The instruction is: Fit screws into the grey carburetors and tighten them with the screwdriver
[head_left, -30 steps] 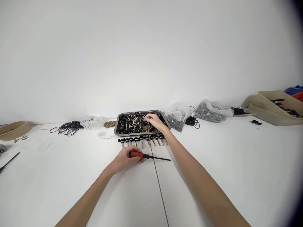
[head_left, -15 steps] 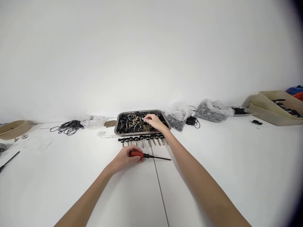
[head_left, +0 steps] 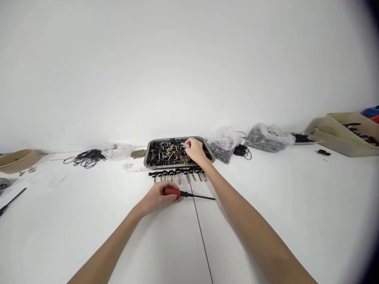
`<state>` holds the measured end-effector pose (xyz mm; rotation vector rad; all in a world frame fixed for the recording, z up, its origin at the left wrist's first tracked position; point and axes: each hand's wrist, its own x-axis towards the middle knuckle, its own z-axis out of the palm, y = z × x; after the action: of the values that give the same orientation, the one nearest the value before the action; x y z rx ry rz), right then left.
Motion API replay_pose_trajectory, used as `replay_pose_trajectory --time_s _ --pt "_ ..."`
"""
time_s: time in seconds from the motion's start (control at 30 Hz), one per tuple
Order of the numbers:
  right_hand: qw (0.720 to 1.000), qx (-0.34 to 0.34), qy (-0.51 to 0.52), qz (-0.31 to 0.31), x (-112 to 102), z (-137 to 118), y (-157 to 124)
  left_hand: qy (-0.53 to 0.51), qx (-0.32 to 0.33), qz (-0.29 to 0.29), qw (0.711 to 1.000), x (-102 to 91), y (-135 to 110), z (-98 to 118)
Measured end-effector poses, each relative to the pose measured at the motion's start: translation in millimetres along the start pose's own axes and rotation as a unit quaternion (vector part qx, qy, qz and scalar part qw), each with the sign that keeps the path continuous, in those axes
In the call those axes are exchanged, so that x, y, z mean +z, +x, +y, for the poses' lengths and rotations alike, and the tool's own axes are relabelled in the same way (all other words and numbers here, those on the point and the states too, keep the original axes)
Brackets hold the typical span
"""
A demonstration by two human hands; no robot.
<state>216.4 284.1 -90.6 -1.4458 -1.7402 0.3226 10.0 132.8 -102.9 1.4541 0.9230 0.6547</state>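
Observation:
My left hand (head_left: 161,195) is closed around the red handle of a screwdriver (head_left: 174,192), whose dark shaft points right above the white table. Over the right part of a metal tray (head_left: 144,162) is my right hand (head_left: 195,150), its fingers pinched together; what they hold, if anything, is too small to make out. The tray contains a heap of small black parts and brass-coloured pins (head_left: 167,152). Between the tray and the screwdriver, several black parts with brass-coloured shafts (head_left: 171,174) lie in a row.
Left of the tray are a pile of small brass pieces (head_left: 138,154), black cord loops (head_left: 87,158) and a tan bin (head_left: 19,161). Plastic bags of small parts (head_left: 222,148) and a beige bin (head_left: 345,136) stand to the right. Another dark shaft (head_left: 13,201) lies far left.
My right hand has shifted slightly to the right over the tray, fingers still pinched. The left hand keeps its hold on the screwdriver, almost unmoved.

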Motion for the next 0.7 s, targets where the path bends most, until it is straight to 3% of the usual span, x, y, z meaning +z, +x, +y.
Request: replay_pose_trajectory --time_s 0.4,0.7 --pt "0.980 0.136 0.098 0.110 -4 17 6 -0.010 0.003 -0.005 1.000 -0.6 0 -1" --pt "0.977 0.168 0.117 0.060 2 29 8 -0.012 0.004 -0.009 1.000 -1.1 0 -1"
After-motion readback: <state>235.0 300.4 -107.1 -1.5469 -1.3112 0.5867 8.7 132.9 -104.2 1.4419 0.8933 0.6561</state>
